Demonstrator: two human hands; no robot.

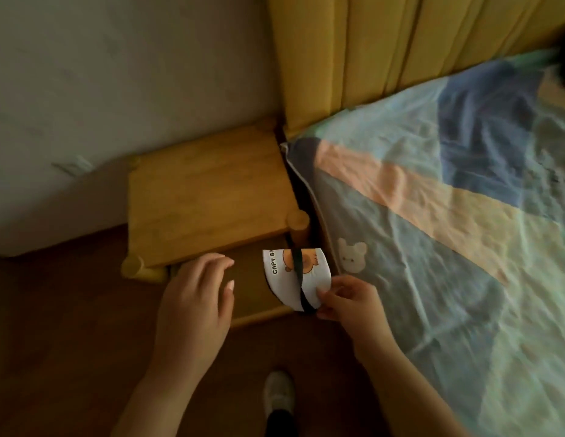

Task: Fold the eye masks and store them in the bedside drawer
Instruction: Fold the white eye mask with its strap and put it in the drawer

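**Q:** Where is the folded white fabric eye mask with the orange cartoon print?
**A:** It is pinched at its lower right corner between the thumb and fingertips of the right hand. From those fingers it extends up and left, above the pulled-out brown wooden drawer. A black elastic strap crosses the printed face, running upward from beside the thumb.

**Q:** What is the left hand doing?
**A:** Its fingers are loosely spread and relaxed, gripping nothing. The hand is positioned over the drawer's left part, apart from the mask.

**Q:** What are the surface and the room like?
**A:** Beyond both sets of fingertips stands a square, smooth-grained yellow wooden bedside table with round corner posts. Right of the right-hand fingers lies a wrinkled patchwork bedspread in blue, peach and green blocks. It bears a small white bear patch near the thumb. Behind it rises a padded mustard headboard with vertical channels. A plain pale wall backs the table. The dark wood flooring runs below the wrists, where a white shoe shows.
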